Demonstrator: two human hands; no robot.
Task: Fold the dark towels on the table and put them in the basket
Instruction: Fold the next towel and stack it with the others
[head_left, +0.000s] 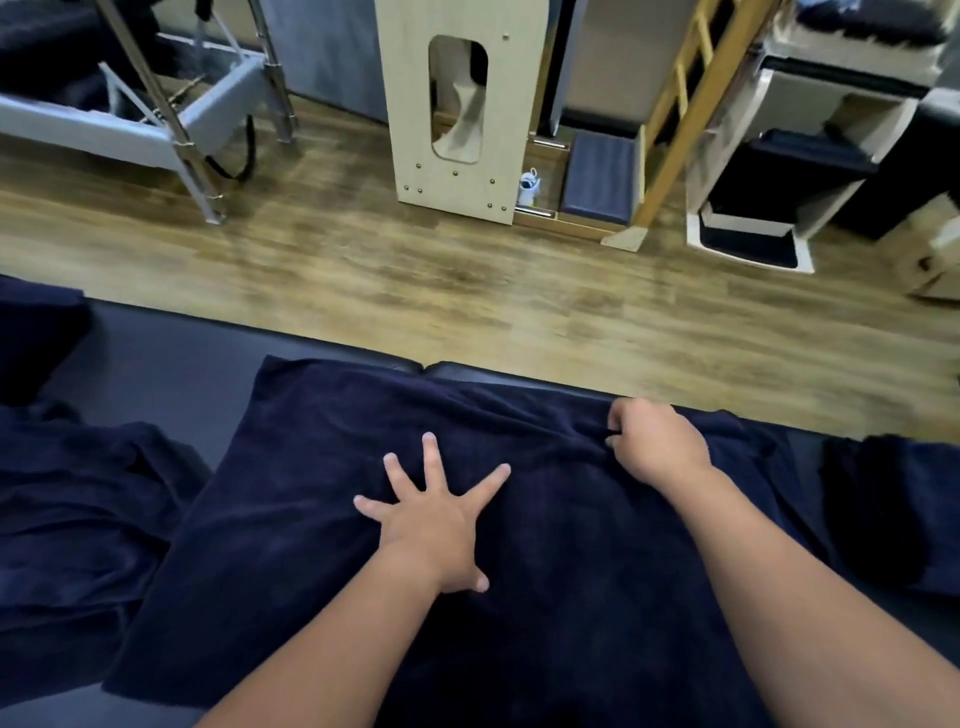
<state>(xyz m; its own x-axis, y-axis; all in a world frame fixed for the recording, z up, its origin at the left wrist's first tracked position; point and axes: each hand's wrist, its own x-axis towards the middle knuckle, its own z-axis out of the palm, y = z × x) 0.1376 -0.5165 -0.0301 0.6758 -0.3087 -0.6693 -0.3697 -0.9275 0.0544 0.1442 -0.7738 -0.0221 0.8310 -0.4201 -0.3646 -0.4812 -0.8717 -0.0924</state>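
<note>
With the left hand (431, 525) spread flat, pinning the navy towel (322, 499) to the padded surface (171, 358), the right hand (655, 441), pinching its far edge, should draw the fold evenly towards the left hand, edges aligned.

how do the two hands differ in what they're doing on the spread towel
The left hand lies flat with its fingers spread wide, pressing down on the middle of the spread towel; the right hand has its fingers curled, pinching a fold of the cloth. The left hand sits nearer the person, the right hand close to the towel's far edge by the table's rim. Both are bare and touch the same dark towel.
</note>
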